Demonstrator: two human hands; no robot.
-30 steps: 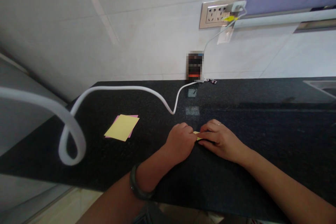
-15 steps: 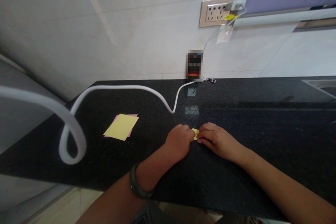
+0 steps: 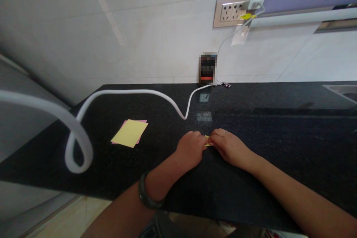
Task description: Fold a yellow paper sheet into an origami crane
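Both of my hands meet on the black counter (image 3: 279, 137), fingers curled tight around a small yellow paper scrap (image 3: 206, 141) pinched between them. My left hand (image 3: 190, 148) closes on its left end, my right hand (image 3: 227, 147) on its right end, and only a sliver of yellow shows where my fingertips touch. A dark band (image 3: 146, 197) sits on my left wrist. Well to the left lies a yellow sheet (image 3: 130, 134) on top of a pink sheet (image 3: 124, 123). A white cable (image 3: 134, 92) loops across the counter toward a blurred dark device (image 3: 208, 68) against the wall, below the wall socket (image 3: 232, 11).
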